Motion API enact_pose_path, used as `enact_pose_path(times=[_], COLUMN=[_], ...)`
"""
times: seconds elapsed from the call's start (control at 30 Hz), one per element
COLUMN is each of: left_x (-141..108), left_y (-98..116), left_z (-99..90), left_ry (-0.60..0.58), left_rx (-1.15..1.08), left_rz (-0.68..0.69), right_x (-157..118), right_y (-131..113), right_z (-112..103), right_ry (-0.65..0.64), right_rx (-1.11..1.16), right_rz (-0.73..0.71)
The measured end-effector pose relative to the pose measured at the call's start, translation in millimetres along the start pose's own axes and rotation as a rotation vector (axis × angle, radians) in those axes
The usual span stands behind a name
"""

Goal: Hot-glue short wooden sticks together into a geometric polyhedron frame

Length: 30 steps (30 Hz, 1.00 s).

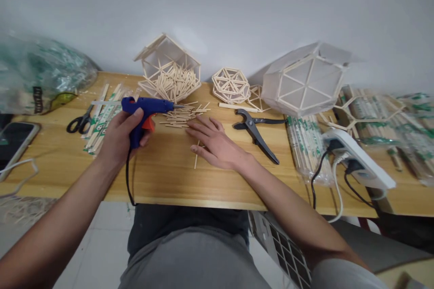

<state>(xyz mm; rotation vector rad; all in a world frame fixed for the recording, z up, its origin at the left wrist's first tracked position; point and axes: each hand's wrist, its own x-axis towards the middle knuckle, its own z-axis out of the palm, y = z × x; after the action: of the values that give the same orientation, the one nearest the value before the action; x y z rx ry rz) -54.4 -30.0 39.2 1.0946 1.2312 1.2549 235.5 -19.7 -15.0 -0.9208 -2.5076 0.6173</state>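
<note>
My left hand (125, 132) is wrapped round the handle of a blue hot glue gun (152, 105) with an orange trigger. Its nozzle points right, over a loose pile of short wooden sticks (176, 119). My right hand (213, 142) rests palm down with fingers spread at the right edge of that pile. A few sticks (195, 161) poke out from beneath it; whatever else lies under the palm is hidden. Behind the pile, a wooden-stick frame with pale panels (171, 53) holds many more cut sticks. Black-handled pliers (257, 133) lie to the right of my right hand.
Scissors (81, 122), wrapped chopsticks (105, 122) and a phone (16, 142) lie on the left. Small lattice frames (231, 85) and a large panelled frame (305, 81) stand by the wall. A white power strip (359, 158) with cords sits at right, beside chopstick packs (307, 149).
</note>
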Motion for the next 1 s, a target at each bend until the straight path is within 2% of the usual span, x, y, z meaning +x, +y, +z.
enact_pose_path(times=[0.1, 0.2, 0.33, 0.5, 0.63, 0.83, 1.0], left_x=[13.1, 26.0, 35.0, 34.4, 35.0, 38.1, 40.6], left_y=[9.1, 17.9, 17.9, -1.2, -12.4, -22.1, -26.6], left_z=[11.0, 20.1, 26.9, 23.6, 20.0, 21.4, 20.4], left_ry=[-0.077, -0.203, -0.321, -0.263, -0.248, -0.32, -0.332], left_rx=[-0.098, -0.159, -0.182, -0.144, -0.102, -0.073, -0.056], left_rz=[0.024, -0.002, -0.04, -0.05, -0.073, -0.129, -0.176], right_x=[0.7, 0.7, -2.5, -6.7, -5.2, -2.9, -4.2], right_y=[-1.0, -2.3, 2.0, 17.6, 22.0, 14.5, 13.9], right_z=[0.3, -1.3, -8.8, -18.6, -17.7, -13.7, -17.6], right_ry=[-0.002, -0.007, 0.009, 0.117, 0.219, 0.073, 0.088], right_rx=[0.019, 0.034, 0.03, 0.02, 0.025, 0.023, -0.016], right_rz=[0.006, 0.007, 0.022, 0.09, 0.095, 0.08, 0.097])
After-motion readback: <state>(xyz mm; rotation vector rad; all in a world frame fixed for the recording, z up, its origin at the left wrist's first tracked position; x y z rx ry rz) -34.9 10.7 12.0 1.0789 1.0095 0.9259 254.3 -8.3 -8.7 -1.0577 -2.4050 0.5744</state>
